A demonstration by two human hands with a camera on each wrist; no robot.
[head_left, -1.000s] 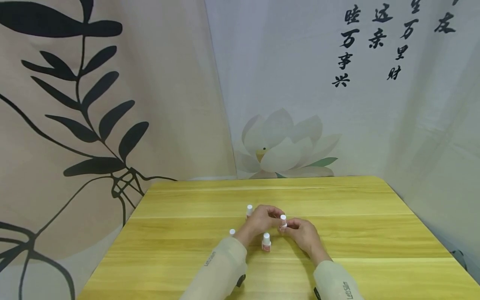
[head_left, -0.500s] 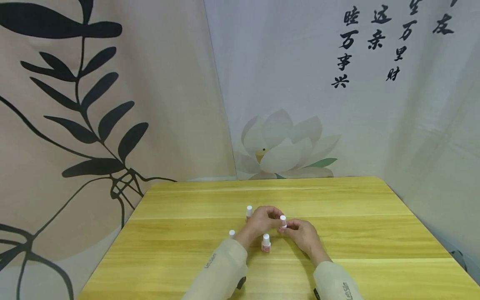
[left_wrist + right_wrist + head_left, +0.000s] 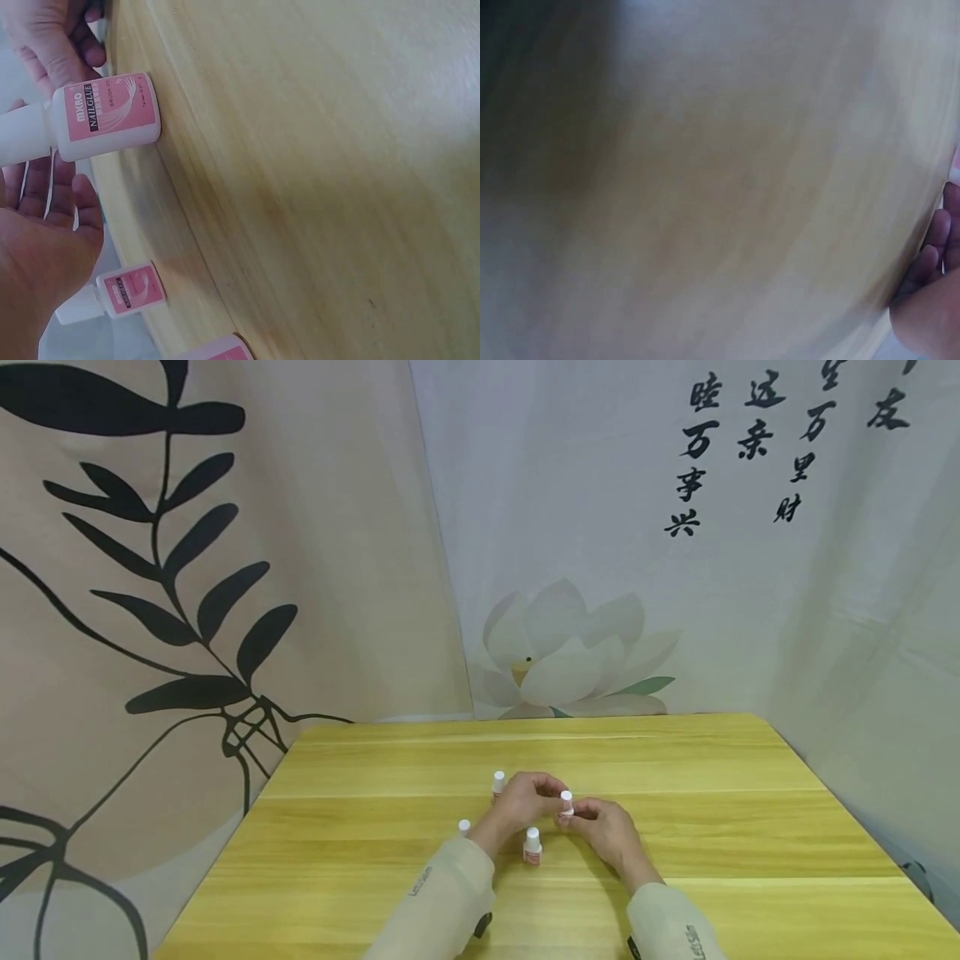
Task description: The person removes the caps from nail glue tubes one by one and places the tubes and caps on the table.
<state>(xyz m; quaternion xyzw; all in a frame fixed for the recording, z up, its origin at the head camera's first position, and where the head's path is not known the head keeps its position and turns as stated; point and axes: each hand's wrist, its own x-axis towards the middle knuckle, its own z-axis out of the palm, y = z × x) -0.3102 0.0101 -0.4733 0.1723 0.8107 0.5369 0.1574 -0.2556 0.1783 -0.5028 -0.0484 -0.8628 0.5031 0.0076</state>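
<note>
A small white-capped nail glue bottle point(image 3: 567, 802) stands between my two hands near the middle of the table. From the left, my left hand point(image 3: 528, 800) holds it with thumb and fingers at its side. My right hand point(image 3: 606, 829) pinches the same bottle low down from the right. Just in front of the left wrist stands a second nail glue bottle point(image 3: 532, 847); its pink label shows large in the left wrist view point(image 3: 111, 114), where it hides the held bottle. In the right wrist view, only some curled fingers point(image 3: 930, 247) appear at the right edge.
Another nail glue bottle point(image 3: 498, 783) stands behind the left hand, and one more point(image 3: 464, 827) is partly covered by the left sleeve point(image 3: 442, 893). The wooden table point(image 3: 712, 760) reaches back to a printed curtain point(image 3: 360, 568).
</note>
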